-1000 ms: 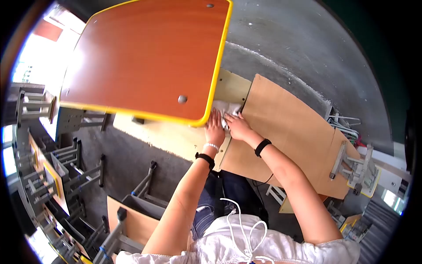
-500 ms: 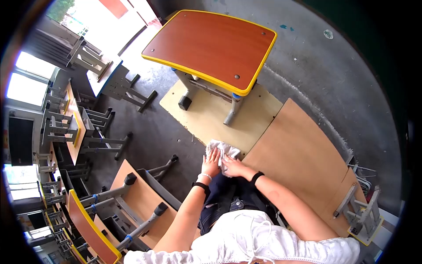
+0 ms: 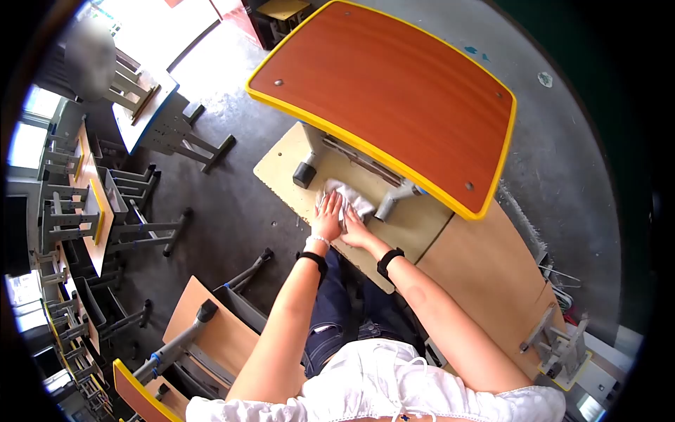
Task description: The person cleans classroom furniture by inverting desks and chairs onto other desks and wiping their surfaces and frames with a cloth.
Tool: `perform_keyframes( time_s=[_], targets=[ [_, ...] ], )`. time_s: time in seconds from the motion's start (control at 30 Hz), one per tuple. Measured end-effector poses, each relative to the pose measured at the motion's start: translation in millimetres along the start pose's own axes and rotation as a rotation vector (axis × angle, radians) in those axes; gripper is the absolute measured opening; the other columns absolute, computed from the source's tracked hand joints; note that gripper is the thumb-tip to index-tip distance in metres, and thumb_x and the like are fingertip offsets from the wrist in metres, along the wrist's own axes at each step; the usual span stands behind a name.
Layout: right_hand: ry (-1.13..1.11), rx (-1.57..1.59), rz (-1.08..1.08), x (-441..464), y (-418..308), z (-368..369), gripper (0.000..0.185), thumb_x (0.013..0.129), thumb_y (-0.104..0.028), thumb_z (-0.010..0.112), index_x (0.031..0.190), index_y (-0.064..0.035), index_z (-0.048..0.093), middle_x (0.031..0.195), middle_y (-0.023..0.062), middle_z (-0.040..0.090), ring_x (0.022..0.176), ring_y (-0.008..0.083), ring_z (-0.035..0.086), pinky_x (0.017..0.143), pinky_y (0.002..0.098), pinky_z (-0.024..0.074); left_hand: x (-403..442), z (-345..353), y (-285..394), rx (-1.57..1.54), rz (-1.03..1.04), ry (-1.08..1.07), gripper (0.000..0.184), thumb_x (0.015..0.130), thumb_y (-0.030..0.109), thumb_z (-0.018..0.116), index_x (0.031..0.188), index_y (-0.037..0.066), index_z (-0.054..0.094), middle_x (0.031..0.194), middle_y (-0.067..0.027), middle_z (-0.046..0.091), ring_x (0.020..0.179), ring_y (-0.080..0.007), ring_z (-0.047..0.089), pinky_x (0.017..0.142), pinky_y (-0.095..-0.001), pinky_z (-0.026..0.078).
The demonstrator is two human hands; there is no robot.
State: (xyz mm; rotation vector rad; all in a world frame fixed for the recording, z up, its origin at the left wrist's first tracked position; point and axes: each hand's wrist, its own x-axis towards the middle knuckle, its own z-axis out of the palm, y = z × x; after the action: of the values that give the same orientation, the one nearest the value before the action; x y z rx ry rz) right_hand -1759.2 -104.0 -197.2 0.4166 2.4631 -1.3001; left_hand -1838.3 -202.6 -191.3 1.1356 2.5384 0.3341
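Observation:
A crumpled white cloth lies on a cream-coloured tabletop, near the legs of the upturned seat. My left hand rests on its left part, fingers stretched out and pressing down. My right hand touches the cloth's lower side, beside the left hand, with its fingers extended. Some of the right fingertips are hidden at the cloth. Both hands are open, laid on the cloth rather than wrapped round it.
A red-brown seat board with a yellow rim stands on grey legs over the tabletop. A light wood desktop adjoins at right. Desks with stools on them line the left. Another desk stands at lower left.
Both hands and the cloth have moved forward, further onto the cream tabletop and close to the seat's legs. The view has shifted, so the red-brown board appears larger and nearer.

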Motion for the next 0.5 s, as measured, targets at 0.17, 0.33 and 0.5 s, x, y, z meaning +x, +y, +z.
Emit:
perform_keyframes(
  time_s=[0.17,0.33,0.5],
  targets=[
    [-0.026,-0.021,0.110,66.2,-18.2,-39.8,0.083,0.067,-0.018,0.057,0.136,-0.0008,0.014,0.140,0.0289,0.006,0.131,0.0380,0.006,0.108,0.0373,0.0102,62.5,-25.5,-28.2,0.014,0.076,0.113,0.064,0.076,0.019,0.048,0.136,0.010,0.025,0.144,-0.0064,0.018,0.130,-0.0212,0.023,0.101,-0.0431,0.025],
    [0.018,-0.080,0.155,72.1,-8.9,-31.4,0.081,0.065,-0.016,0.059,0.135,-0.0034,0.020,0.141,0.0245,0.008,0.132,0.0354,0.008,0.108,0.0371,0.0119,62.6,-10.3,-27.8,0.199,0.043,0.076,0.062,0.078,0.022,0.046,0.135,0.007,0.025,0.144,-0.0076,0.019,0.129,-0.0199,0.025,0.101,-0.0376,0.024],
    [-0.081,-0.149,0.124,2.5,-40.7,-1.0,0.078,0.061,-0.013,0.060,0.128,0.0082,0.028,0.139,0.0277,0.012,0.131,0.0362,0.013,0.107,0.0357,0.0177,-8.4,-22.5,-46.0,0.103,0.232,0.043,0.074,0.068,0.025,0.059,0.133,0.006,0.030,0.141,-0.0090,0.024,0.129,-0.0225,0.024,0.103,-0.0449,0.022]
  ],
)
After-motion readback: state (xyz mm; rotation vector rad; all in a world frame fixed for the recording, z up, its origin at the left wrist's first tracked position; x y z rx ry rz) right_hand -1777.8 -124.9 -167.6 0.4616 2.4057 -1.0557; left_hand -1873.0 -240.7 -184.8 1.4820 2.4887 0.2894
